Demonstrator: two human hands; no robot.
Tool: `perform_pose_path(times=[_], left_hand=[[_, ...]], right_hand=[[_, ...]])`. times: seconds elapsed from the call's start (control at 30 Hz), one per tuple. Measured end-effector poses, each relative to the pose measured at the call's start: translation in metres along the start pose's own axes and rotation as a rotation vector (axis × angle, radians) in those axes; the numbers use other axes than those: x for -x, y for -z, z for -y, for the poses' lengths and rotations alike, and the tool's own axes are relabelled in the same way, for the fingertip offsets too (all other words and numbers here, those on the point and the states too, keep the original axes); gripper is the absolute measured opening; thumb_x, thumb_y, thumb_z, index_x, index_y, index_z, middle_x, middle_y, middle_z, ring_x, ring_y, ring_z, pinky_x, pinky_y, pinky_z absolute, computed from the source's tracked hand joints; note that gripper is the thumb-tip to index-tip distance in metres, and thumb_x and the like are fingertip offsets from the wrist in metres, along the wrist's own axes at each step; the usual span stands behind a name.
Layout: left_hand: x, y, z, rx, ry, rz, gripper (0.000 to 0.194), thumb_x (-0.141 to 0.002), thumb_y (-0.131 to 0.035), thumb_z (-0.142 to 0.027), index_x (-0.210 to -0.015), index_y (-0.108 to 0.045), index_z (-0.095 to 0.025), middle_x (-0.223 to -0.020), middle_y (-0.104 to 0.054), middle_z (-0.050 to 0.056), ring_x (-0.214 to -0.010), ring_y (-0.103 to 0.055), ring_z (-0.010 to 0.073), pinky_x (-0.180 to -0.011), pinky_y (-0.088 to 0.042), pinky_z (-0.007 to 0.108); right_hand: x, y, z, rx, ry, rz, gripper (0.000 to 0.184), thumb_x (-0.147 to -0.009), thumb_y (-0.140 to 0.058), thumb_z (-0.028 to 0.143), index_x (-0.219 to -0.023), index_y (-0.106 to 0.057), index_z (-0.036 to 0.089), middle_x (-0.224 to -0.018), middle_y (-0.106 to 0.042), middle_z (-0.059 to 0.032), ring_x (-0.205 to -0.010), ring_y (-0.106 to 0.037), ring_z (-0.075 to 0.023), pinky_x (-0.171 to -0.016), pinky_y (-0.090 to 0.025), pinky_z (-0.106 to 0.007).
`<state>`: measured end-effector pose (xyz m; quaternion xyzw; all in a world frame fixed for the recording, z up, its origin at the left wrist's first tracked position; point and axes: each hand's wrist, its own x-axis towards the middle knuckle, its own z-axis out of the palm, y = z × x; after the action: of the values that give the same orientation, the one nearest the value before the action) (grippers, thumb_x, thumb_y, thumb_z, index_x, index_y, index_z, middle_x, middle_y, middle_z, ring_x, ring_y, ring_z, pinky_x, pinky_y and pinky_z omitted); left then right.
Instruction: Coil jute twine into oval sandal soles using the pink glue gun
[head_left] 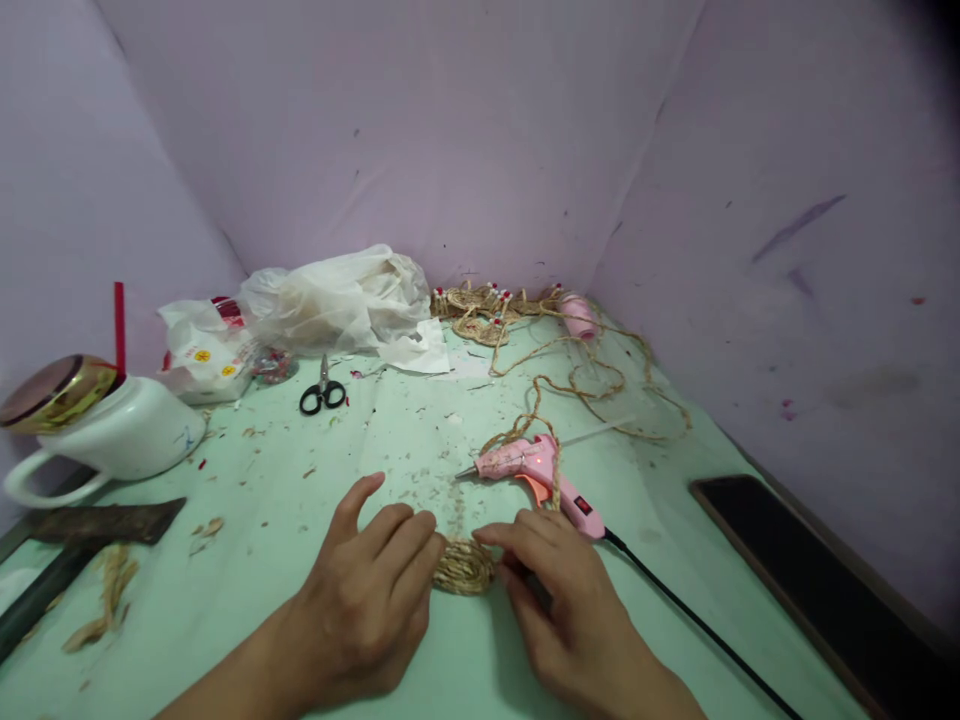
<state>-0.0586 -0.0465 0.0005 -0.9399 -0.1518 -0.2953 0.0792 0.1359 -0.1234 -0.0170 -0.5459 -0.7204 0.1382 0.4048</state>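
A flat oval coil of braided straw cord (463,568) lies low on the table between my two hands. My left hand (379,585) is closed at its left end, fingers curled together and thumb raised away. At the right end, my right hand (559,595) has its thumb and index finger on the coil's edge, the other fingers curled. A pink glue gun (536,465) lies just beyond my right hand, nozzle pointing left. The loose straw cord (536,395) passes over the gun's body and down behind my right hand. My fingers partly hide both ends of the coil.
Small scissors (323,392), plastic bags (345,300) and finished straw pieces (480,310) sit at the back. On the left are a white mug (127,430) and a hammer (105,525). A dark phone-like slab (810,590) and the gun's black cable (690,610) occupy the right.
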Motion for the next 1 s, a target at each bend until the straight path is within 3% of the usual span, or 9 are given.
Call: perform_pose_path(times=[0.27, 0.53, 0.8, 1.0], left_hand=[[0.0021, -0.0007, -0.0011, 0.004, -0.017, -0.002, 0.021, -0.073, -0.058, -0.011, -0.093, -0.063, -0.009, -0.088, -0.068, 0.011, -0.081, -0.058, 0.0229, -0.097, -0.032, 0.056], [0.0029, -0.0023, -0.0029, 0.027, 0.006, 0.021, 0.026, -0.074, -0.054, -0.014, -0.099, -0.062, -0.013, -0.09, -0.067, 0.007, -0.079, -0.057, 0.0208, -0.099, -0.029, 0.055], [0.0009, -0.0013, -0.0051, 0.084, 0.029, 0.037, 0.029, -0.073, -0.056, -0.012, -0.102, -0.061, -0.012, -0.088, -0.066, 0.007, -0.079, -0.056, 0.0213, -0.097, -0.03, 0.056], [-0.0019, -0.001, -0.0034, 0.091, 0.055, 0.09, 0.031, -0.073, -0.056, -0.011, -0.103, -0.061, -0.011, -0.086, -0.065, 0.008, -0.077, -0.055, 0.021, -0.096, -0.03, 0.056]], right_hand=[[0.0003, -0.0002, 0.0011, 0.008, 0.078, -0.041, 0.039, -0.079, -0.043, 0.001, -0.11, -0.054, 0.021, -0.079, -0.058, -0.003, -0.073, -0.053, -0.0187, -0.066, -0.042, -0.034], [-0.0026, -0.0002, 0.0002, 0.027, 0.061, 0.013, 0.041, -0.073, -0.043, -0.001, -0.1, -0.064, 0.022, -0.066, -0.049, -0.0003, -0.062, -0.048, -0.0171, -0.061, -0.036, -0.032], [-0.0022, -0.0033, -0.0009, 0.008, 0.065, -0.031, 0.032, -0.072, -0.046, -0.003, -0.089, -0.063, 0.018, -0.067, -0.052, -0.001, -0.065, -0.052, -0.0168, -0.073, -0.037, -0.038], [-0.001, -0.0035, 0.0012, 0.022, 0.015, -0.042, 0.031, -0.076, -0.048, 0.0, -0.098, -0.06, 0.017, -0.076, -0.058, -0.0038, -0.072, -0.053, -0.0189, -0.072, -0.039, -0.039]])
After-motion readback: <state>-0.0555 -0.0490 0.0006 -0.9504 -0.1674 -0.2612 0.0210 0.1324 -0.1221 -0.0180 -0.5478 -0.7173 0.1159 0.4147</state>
